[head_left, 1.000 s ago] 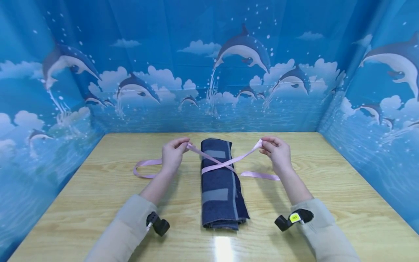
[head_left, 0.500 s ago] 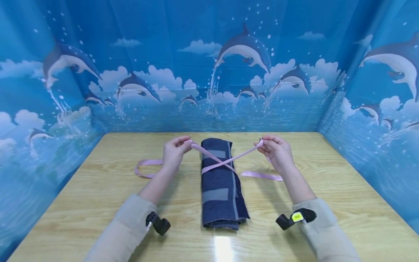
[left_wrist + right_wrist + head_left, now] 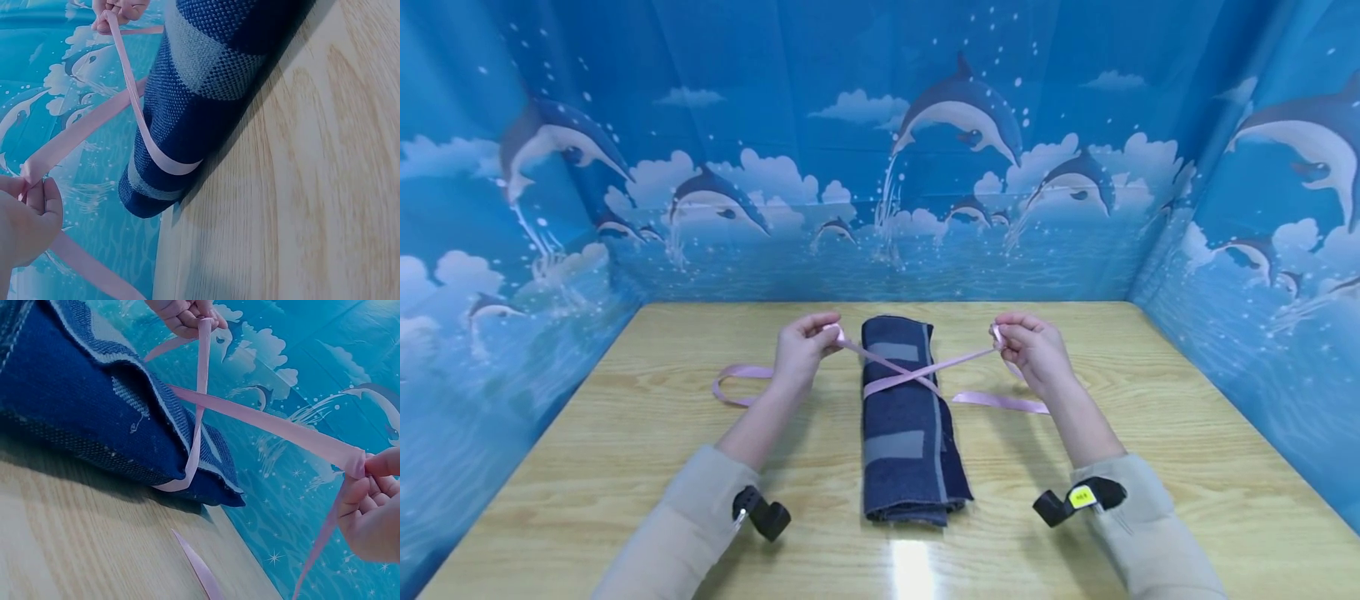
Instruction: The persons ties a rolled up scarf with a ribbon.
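Note:
A rolled dark blue cloth [image 3: 901,450] with grey-blue bands lies lengthwise on the table. A pink ribbon [image 3: 958,361] passes around it, and its two lengths cross on top of the roll. Left of the roll, my left hand [image 3: 797,354] pinches one length between thumb and fingers, raised off the table. On the other side my right hand [image 3: 1037,354] pinches the other length at about the same height. Both lengths run fairly straight from the crossing to the fingers. In the right wrist view the ribbon [image 3: 275,425] stretches from the roll to the right hand [image 3: 375,515], its tail hanging below.
The wooden table [image 3: 647,467] bears the roll. A loose ribbon loop lies left of the left wrist, and a ribbon tail [image 3: 1000,403] lies right of the roll. A blue dolphin-print curtain [image 3: 865,258] encloses the table's back and sides.
The right fingers have shifted slightly on the ribbon, and its right length now slopes less steeply. My left hand has moved slightly right. The roll stays in place.

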A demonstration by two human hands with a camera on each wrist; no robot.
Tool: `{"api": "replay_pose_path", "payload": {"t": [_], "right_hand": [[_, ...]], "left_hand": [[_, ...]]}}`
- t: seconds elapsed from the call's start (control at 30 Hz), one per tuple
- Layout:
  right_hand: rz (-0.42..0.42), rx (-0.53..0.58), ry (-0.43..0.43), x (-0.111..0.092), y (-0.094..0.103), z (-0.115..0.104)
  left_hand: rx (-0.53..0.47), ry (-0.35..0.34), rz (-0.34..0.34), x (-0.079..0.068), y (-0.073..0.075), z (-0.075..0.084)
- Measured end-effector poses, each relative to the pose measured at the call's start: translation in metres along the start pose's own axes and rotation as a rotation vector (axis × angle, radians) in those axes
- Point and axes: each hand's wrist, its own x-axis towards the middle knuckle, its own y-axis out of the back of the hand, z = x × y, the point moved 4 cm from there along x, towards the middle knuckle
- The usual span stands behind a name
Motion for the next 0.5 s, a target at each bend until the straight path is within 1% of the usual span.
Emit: {"api": "replay_pose_path", "payload": {"t": [0.13, 0.27, 0.33, 0.4, 0.5], "right_hand": [[0.005, -0.041, -0.018, 0.0006, -0.0006, 0.0019], [0.004, -0.090, -0.024, 0.0005, 0.0000, 0.0027], [0.006, -0.132, -0.021, 0.0004, 0.0004, 0.0026], [0.012, -0.213, -0.010, 0.0001, 0.0006, 0.0017], [0.017, -0.375, 0.007, -0.0005, -0.0004, -0.0011]], "left_hand": [[0.006, 0.011, -0.014, 0.0007, -0.0001, -0.0020], [0.048, 0.009, -0.032, 0.0003, 0.0006, -0.0021], [0.078, 0.003, -0.045, -0.0005, 0.0008, -0.0011], [0.131, -0.008, -0.054, -0.0017, 0.0010, 0.0009], [0.240, -0.025, -0.061, -0.0035, 0.0009, 0.0053]]}}
